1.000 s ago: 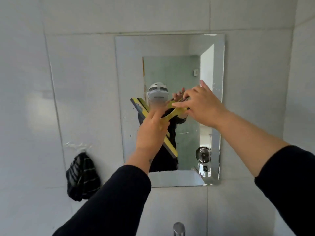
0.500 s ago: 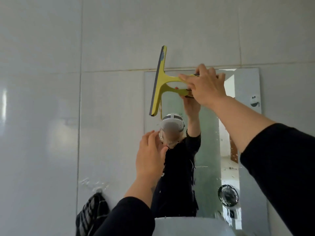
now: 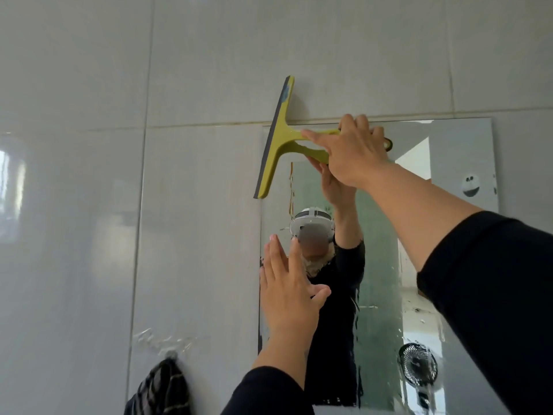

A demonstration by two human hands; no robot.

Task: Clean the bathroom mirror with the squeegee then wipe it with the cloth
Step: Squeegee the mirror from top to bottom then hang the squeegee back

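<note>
A rectangular mirror [image 3: 460,163] hangs on the tiled wall, wet with streaks and drops. My right hand [image 3: 351,149] grips the handle of a yellow-green squeegee [image 3: 276,139]. Its dark blade stands nearly upright at the mirror's top left corner, and the upper half reaches over the tile above. My left hand [image 3: 288,290] is raised flat with fingers apart by the mirror's left edge, holding nothing. A dark striped cloth [image 3: 161,390] hangs from a wall hook at lower left.
Glossy grey wall tiles [image 3: 89,205] surround the mirror. A clear adhesive hook [image 3: 171,353] holds the cloth. The mirror reflects a person in black, a small fan and a doorway. Both my sleeves are black.
My right hand lifted the squeegee from the mirror's middle to its top left corner. My left hand let go of it and opened flat. My view tilted upward and moved closer.
</note>
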